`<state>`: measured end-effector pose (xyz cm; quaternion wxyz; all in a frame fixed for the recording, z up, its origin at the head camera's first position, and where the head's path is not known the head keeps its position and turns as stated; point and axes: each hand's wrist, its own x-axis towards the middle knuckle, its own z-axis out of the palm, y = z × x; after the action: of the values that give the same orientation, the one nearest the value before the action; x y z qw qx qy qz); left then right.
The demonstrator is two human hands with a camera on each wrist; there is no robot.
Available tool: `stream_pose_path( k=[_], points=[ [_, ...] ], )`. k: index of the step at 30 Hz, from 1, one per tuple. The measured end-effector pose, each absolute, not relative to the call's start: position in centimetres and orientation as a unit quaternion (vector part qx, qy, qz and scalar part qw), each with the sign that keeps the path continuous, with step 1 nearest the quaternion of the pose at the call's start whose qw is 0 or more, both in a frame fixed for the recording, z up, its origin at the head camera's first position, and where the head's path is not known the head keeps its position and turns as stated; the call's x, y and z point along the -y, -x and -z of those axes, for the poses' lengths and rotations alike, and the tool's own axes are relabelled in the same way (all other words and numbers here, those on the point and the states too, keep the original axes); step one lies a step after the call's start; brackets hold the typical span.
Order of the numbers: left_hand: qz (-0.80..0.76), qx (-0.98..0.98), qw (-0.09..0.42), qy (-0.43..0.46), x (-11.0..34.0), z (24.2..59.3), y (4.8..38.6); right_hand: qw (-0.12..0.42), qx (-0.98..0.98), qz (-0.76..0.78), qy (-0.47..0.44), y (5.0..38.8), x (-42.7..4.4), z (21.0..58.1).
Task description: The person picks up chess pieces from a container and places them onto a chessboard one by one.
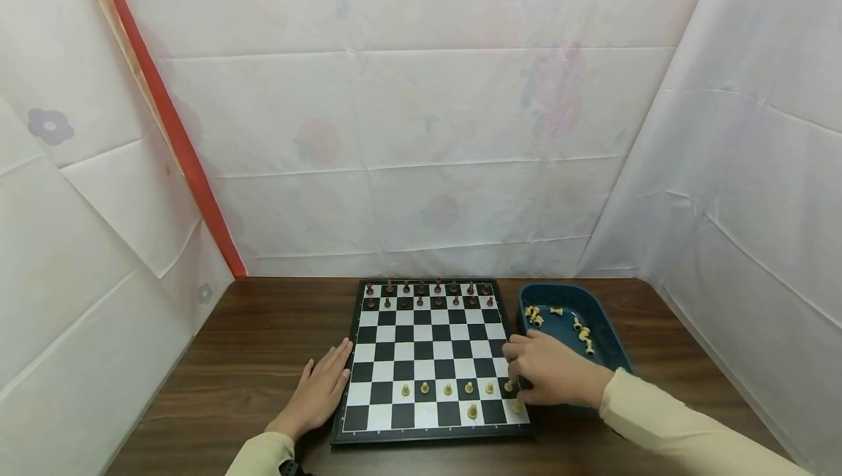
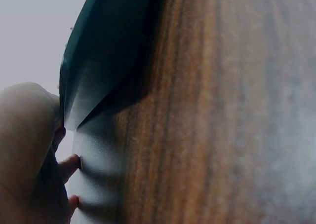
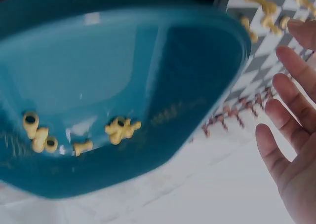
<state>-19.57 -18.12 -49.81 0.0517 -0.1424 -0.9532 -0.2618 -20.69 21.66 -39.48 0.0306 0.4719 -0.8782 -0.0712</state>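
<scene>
Cream pieces (image 1: 584, 334) are held in a blue tray (image 1: 555, 292), its long axis pointed forward, just beyond the nearer right hand (image 1: 551, 370), whose fingers seem parted beside a pawn (image 1: 509, 387), nothing pinched; between both hands, the chessboard (image 1: 424, 350) is edge-touched by the outstretched left hand (image 1: 319, 393).

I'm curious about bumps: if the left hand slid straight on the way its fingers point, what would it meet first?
Most likely the chessboard, at its left edge. The left hand points there, touching or nearly so; any gap is hard to judge.
</scene>
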Motion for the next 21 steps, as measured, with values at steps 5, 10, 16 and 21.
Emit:
stream_pose_path(
  k=[5,10,16,21],
  points=[
    [0.258,0.955,0.045,0.142,18.2,49.7,19.6,0.041,0.892,0.064,-0.446,21.9,-22.9,38.5],
    [0.258,0.955,0.044,0.141,18.2,49.7,19.7,0.064,0.902,0.075,-0.421,24.0,-24.9,38.2],
    [0.258,0.955,0.044,0.141,18.2,49.5,19.5,0.098,0.908,0.068,-0.402,26.8,-28.2,38.8],
    [0.261,0.954,0.048,0.14,18.1,49.7,19.5,0.099,0.922,0.072,-0.367,28.4,-30.5,39.7]
  ],
)
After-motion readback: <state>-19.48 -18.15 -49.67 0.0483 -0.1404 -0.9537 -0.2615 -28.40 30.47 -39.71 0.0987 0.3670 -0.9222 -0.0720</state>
